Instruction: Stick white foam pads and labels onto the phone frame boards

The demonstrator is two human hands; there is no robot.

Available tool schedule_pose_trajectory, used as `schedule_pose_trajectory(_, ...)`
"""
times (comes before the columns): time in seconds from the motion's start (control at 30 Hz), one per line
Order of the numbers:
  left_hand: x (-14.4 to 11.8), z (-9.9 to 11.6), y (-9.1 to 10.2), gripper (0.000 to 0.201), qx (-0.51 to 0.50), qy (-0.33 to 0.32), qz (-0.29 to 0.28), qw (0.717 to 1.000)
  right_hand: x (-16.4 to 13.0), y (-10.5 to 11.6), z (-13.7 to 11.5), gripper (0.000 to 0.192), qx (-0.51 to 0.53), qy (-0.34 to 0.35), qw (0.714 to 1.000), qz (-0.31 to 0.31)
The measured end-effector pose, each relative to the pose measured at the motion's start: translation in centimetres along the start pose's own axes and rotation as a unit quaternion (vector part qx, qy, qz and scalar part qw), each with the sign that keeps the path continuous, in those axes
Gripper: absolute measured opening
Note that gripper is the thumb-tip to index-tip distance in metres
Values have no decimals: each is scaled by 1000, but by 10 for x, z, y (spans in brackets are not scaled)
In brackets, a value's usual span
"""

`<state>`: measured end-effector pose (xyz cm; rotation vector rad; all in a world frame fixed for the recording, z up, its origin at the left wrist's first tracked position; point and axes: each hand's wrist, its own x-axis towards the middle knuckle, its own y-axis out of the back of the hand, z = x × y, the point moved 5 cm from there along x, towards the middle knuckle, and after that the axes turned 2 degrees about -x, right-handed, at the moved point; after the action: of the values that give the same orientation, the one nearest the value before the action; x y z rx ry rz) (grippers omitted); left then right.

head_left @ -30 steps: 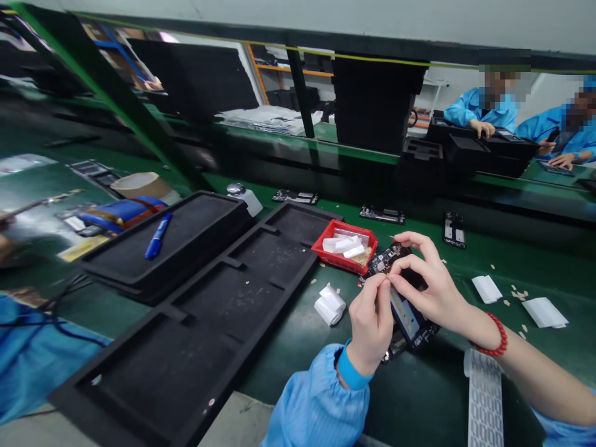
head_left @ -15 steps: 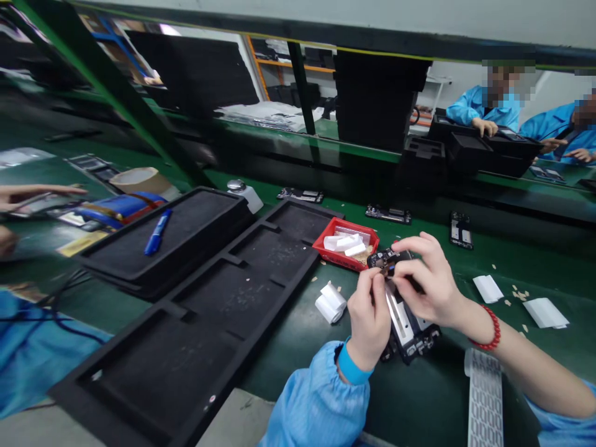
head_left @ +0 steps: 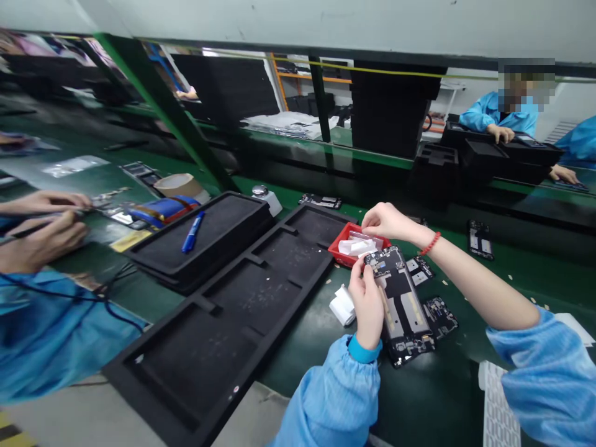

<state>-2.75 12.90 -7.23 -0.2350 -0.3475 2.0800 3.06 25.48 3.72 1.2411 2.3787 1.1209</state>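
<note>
1. The left hand [head_left: 367,301] holds the left edge of a black circuit board [head_left: 399,304]. Its fingers are closed on the board.
2. The right hand [head_left: 386,221] is over the red bin [head_left: 336,247]. Its fingers are curled and pinched together, but I cannot tell if they hold something.
3. The circuit board lies on the green table [head_left: 307,335], near the person, just this side of the red bin.
4. White paper bits [head_left: 357,247] sit inside the red bin.
5. A small white roll [head_left: 343,305] lies on the table just left of the left hand.
6. A long black foam tray [head_left: 233,323] lies to the left of the hands.
7. Another black tray [head_left: 205,239] sits farther left, with a blue pen [head_left: 192,223] on top.
8. More small boards [head_left: 479,238] lie on the far side of the table.
9. Another person's hands [head_left: 44,233] are at the far left.
10. A person in blue [head_left: 500,115] works far off to the right.
</note>
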Motion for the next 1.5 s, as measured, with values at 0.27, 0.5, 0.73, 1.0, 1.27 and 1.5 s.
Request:
schedule_pose_trajectory(0.27, -39, 26, 1, 42, 79, -139, -70, 985, -148, 25, -41, 10, -12, -3, 974, 228)
schedule_pose_trajectory(0.5, -59, 42, 4, 34, 134, -260, -67, 954, -193, 6, -56, 6, -34, 2, 961, 275)
schedule_pose_trajectory(0.73, -63, 52, 4, 42, 151, -319, -45, 935, -187, -2, -62, 9, -39, 12, 953, 300)
schedule_pose_trajectory(1.0, -68, 57, 5, 45, 173, -348, -26, 921, -187, 1, -65, 10, -52, 16, 944, 324)
schedule_pose_trajectory(1.27, -71, 55, 9, 48, 181, -357, -6, 916, -189, -3, -67, 16, -95, 13, 928, 359)
schedule_pose_trajectory(1.5, -74, 62, 10, 51, 158, -384, 35, 909, -187, -5, -71, 19, -86, 7, 930, 358)
